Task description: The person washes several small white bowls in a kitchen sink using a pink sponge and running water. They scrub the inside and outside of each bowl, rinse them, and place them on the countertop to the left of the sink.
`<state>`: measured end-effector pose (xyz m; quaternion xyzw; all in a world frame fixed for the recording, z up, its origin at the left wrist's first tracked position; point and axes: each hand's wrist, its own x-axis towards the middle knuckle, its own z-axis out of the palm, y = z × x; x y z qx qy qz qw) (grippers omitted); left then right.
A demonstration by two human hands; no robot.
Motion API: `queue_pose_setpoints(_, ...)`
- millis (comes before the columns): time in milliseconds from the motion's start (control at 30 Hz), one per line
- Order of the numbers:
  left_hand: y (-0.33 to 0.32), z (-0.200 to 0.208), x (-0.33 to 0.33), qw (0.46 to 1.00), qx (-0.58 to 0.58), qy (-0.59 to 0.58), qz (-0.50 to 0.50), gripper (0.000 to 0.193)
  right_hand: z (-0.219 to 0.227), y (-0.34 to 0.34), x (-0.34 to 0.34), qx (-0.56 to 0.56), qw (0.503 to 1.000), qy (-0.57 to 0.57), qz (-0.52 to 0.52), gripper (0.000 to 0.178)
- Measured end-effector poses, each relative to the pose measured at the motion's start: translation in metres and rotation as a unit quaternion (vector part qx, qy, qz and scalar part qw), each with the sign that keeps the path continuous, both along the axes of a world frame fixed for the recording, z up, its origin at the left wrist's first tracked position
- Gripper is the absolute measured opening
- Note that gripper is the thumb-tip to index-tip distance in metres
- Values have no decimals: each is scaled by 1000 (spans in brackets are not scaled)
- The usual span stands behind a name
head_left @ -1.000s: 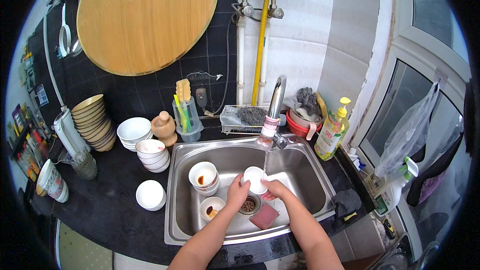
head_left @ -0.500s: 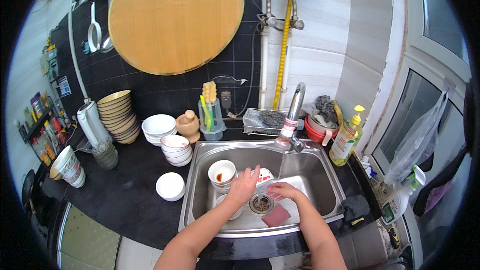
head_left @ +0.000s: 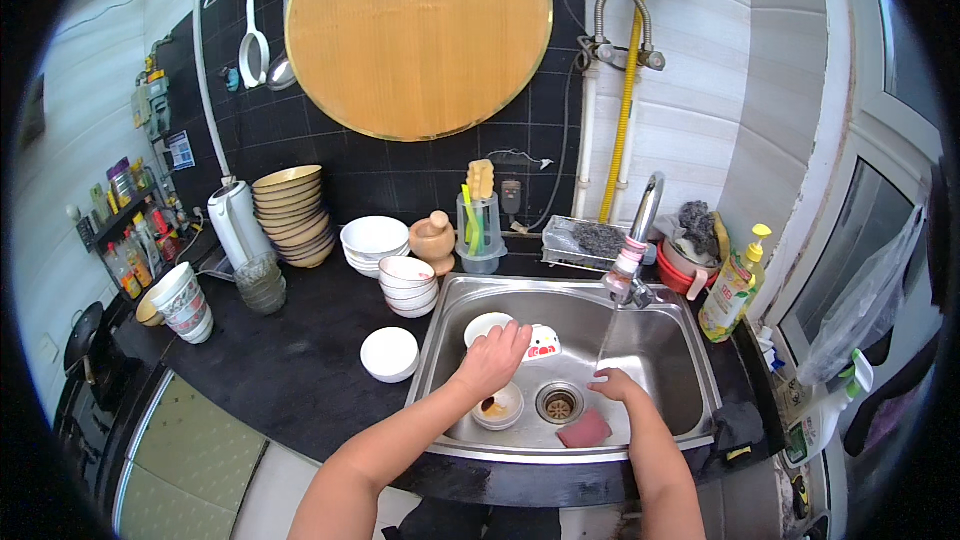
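Note:
My left hand (head_left: 493, 358) is closed at the near left edge of a tilted white bowl with a red pattern (head_left: 544, 343), its fingertips partly hidden. Just behind that hand a plain white bowl (head_left: 484, 325) shows in part. Closer to me, another white bowl (head_left: 499, 406) with brown residue sits in the sink (head_left: 655, 360), partly behind my left forearm. Over the right part of the sink my right hand (head_left: 617, 386) holds nothing, fingers stretched toward the drain (head_left: 560, 403). A pink cloth (head_left: 585, 430) lies below it. Water runs from the faucet (head_left: 640, 240).
Stacked white bowls (head_left: 408, 285) and a single white bowl (head_left: 390, 354) stand on the black counter left of the sink. Behind are a wooden mortar (head_left: 433, 240) and a utensil holder (head_left: 479, 240). A yellow-topped soap bottle (head_left: 732, 290) stands at the right.
The view has swung left. My hands have moved apart, the left with the patterned bowl going left in the sink. Brown residue now shows in the near bowl, earlier in the back-left one.

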<state>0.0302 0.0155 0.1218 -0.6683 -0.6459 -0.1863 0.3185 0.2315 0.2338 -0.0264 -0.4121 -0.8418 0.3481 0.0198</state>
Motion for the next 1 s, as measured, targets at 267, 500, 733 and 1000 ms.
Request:
queue_pose_setpoints(267, -39, 25, -31, 931, -24, -365, -3, 32, -8, 5, 2, -17, 998, -46, 26, 55)
queue_pose_setpoints(500, -95, 28, -108, 773, 92, -617, 114, 23, -25, 13, 0, -20, 996, -45, 73, 55)
queue_pose_setpoints(733, -133, 16, -149, 711, 47, -664, 228, 14, -23, 11, -1, -41, 993, -81, 77, 52)
queue_pose_setpoints(1000, -133, 5, -157, 701, -29, -656, 278, 16, -31, 3, -5, -29, 991, -59, 117, 44)
